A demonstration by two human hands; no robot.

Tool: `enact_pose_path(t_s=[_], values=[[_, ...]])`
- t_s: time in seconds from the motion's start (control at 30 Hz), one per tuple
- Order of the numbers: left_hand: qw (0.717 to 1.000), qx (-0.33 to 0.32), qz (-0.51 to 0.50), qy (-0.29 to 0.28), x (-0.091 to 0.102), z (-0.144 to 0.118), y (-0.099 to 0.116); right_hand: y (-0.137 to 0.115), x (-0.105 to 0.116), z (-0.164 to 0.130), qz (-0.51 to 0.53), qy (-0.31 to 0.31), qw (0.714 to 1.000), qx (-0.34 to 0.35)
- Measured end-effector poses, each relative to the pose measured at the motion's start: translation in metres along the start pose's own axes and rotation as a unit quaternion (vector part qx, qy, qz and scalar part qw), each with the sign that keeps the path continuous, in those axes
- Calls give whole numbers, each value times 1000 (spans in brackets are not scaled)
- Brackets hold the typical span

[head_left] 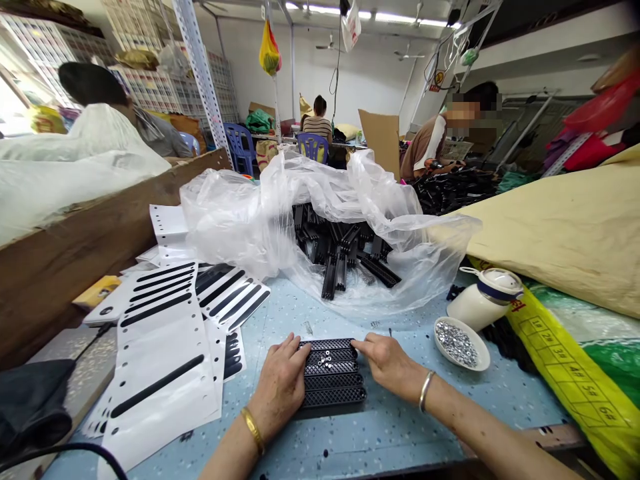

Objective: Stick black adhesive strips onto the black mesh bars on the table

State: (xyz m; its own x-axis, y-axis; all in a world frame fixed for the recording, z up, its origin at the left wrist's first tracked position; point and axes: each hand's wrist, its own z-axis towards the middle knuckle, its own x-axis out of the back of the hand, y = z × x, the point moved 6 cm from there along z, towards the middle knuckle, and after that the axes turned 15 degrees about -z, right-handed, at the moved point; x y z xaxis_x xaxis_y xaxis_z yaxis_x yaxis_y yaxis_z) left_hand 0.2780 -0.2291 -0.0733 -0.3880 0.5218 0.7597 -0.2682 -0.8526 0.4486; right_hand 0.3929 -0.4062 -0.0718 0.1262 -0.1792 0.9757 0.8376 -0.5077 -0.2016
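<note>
Several black plastic bars with a lattice surface (333, 381) lie side by side on the blue table in front of me. A few small silvery nuts (325, 360) rest loose on top of them. My left hand (283, 370) is closed against the left ends of the bars, its thumb at the upper left corner. At the upper right corner, my right hand (385, 360) touches the end of the top bar with its index finger, the other fingers curled in. Whether a nut is under that fingertip is hidden. A white bowl of small metal nuts (461, 344) stands to the right.
Behind, an open clear plastic bag (235, 223) holds many black plastic parts (343, 250). Sheets with black adhesive strips (160, 347) cover the left side. A white lidded bottle (477, 307) stands behind the bowl. A wooden board (100, 233) edges the left. Other people sit farther back.
</note>
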Motion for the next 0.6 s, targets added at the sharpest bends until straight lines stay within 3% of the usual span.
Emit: enact_pose_path(t_s=[0.3,0.5,0.6], values=[[1000,-4,2,3,3,0,3,13,-10,3,139,62,987,-60],[1000,8,-4,4,5,1,4,12,-10,-5,136,93,985,-57],[1000,8,-3,4,4,0,3,6,-9,-7,91,87,992,-20]])
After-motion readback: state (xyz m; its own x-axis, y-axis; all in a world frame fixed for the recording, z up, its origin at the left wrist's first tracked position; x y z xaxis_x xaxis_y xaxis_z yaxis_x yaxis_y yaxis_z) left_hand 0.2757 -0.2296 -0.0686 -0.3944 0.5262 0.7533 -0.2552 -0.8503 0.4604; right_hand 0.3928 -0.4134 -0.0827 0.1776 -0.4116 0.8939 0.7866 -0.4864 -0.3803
